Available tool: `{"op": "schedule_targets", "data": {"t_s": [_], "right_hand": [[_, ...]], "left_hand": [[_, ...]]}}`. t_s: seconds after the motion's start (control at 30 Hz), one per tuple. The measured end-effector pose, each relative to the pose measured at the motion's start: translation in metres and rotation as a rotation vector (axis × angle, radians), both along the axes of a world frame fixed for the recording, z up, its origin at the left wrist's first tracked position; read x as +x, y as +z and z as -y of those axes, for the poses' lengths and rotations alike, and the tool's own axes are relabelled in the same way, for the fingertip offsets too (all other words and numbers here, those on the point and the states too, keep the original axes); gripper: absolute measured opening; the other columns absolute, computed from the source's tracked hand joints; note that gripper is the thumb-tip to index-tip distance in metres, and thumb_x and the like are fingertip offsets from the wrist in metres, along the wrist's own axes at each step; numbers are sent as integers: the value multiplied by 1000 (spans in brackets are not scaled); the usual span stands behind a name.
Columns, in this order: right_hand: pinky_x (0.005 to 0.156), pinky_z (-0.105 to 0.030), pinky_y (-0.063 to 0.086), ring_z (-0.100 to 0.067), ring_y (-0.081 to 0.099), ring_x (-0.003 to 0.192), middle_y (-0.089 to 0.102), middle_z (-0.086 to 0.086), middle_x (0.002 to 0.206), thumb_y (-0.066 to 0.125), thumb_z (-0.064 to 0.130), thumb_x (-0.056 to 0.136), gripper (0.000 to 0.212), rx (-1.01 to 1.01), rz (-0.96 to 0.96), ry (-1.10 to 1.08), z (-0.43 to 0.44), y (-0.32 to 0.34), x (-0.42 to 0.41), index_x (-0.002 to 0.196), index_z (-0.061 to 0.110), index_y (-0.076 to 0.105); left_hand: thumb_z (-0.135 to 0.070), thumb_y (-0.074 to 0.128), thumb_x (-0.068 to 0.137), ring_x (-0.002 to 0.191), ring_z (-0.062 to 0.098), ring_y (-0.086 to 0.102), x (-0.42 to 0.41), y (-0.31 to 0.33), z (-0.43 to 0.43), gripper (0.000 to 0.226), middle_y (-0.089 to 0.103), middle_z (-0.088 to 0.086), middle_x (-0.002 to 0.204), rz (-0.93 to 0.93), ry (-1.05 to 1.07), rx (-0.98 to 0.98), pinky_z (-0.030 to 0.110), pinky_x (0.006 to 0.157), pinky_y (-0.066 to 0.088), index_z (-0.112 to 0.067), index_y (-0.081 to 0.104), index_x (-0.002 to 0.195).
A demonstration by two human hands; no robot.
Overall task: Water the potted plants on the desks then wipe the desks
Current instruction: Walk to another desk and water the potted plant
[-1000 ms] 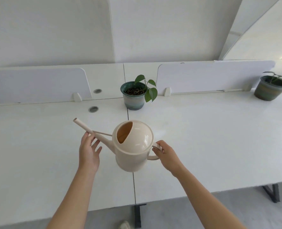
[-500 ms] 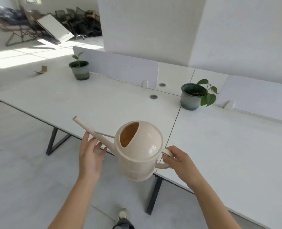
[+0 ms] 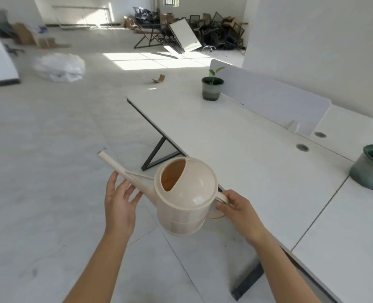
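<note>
I hold a cream watering can (image 3: 186,200) in the air, over the floor beside the desk's front edge. My right hand (image 3: 239,212) grips its handle. My left hand (image 3: 120,202) supports the long spout from below, fingers spread against it. A small green pot with a thin sprout (image 3: 212,87) stands at the far end of the white desk (image 3: 235,138). A larger green pot (image 3: 370,170) sits at the right edge of view, its plant cut off.
White divider panels (image 3: 268,97) run along the desk's back. Black angled desk legs (image 3: 157,156) stand below. Open tiled floor lies to the left, with a white bag (image 3: 59,66) and stacked chairs and boards (image 3: 192,33) far off.
My view has swung to the left: the middle pot has slid to the right edge and the far-left pot has come into view. Both hands keep the same hold on the can.
</note>
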State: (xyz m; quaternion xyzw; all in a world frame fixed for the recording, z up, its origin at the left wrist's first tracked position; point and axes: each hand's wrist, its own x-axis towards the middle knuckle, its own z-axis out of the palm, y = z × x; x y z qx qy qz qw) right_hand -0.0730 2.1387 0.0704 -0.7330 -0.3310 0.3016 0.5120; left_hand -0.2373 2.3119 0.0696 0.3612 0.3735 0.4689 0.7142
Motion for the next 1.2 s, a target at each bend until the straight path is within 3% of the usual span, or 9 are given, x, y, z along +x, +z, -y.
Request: {"op": "schedule_targets", "data": {"t_s": [0.17, 0.37, 0.63, 0.73, 0.9, 0.97, 1.07, 1.2], "right_hand": [[64, -23, 36, -13, 45, 71, 53, 2, 74, 53, 6, 88, 27, -30, 48, 60, -84, -3, -38, 77, 30, 57], [64, -24, 37, -12, 47, 68, 55, 5, 73, 54, 8, 88, 27, -57, 110, 32, -172, -7, -78, 77, 32, 55], [69, -33, 38, -21, 49, 75, 61, -27, 95, 53, 12, 89, 10, -146, 121, -15, -260, -5, -86, 83, 18, 57], [69, -33, 38, -22, 49, 75, 61, -27, 95, 52, 11, 89, 15, -168, 153, -16, -294, -7, -73, 80, 23, 56], [61, -31, 35, -25, 49, 71, 63, -25, 88, 48, 16, 92, 10, -201, 263, 2, -358, -18, -40, 86, 9, 53], [60, -32, 35, -26, 49, 69, 63, -21, 82, 46, 19, 93, 14, -206, 304, 26, -386, -20, -23, 87, 7, 51], [54, -21, 30, -18, 39, 60, 52, -6, 67, 46, 18, 93, 15, -197, 331, 44, -432, -22, 3, 84, 6, 49], [58, -28, 32, -21, 40, 65, 50, -6, 69, 47, 16, 92, 16, -181, 326, 30, -486, -24, 33, 87, 2, 50]], "left_hand": [[-11, 46, 95, 111, 22, 56, -53, -3, -70, 45, 61, -3, 110, -4, 51, -31, 46, 97, 44, -29, 37, 135], [-12, 45, 95, 106, 19, 57, -93, -5, -157, 44, 60, -4, 109, 11, 49, -37, 45, 94, 45, -28, 38, 135], [-9, 44, 95, 103, 16, 58, -95, -6, -249, 46, 57, 1, 118, 34, 20, -93, 45, 94, 45, -28, 38, 137], [-9, 43, 95, 105, 18, 57, -83, -10, -280, 46, 58, -1, 115, 38, 22, -109, 45, 94, 45, -28, 38, 137], [-8, 43, 95, 103, 18, 57, -52, -16, -341, 45, 59, -3, 108, 23, 35, -116, 46, 96, 44, -28, 37, 136], [-7, 44, 94, 101, 17, 58, -36, -17, -369, 47, 60, -2, 106, 20, 37, -118, 46, 97, 44, -27, 36, 136], [-8, 44, 94, 101, 17, 58, -10, -15, -412, 49, 60, -1, 105, -2, 46, -105, 46, 97, 44, -26, 32, 139], [-8, 43, 95, 102, 18, 58, 22, -14, -466, 49, 59, 0, 107, 8, 55, -93, 47, 99, 43, -25, 32, 139]]}}
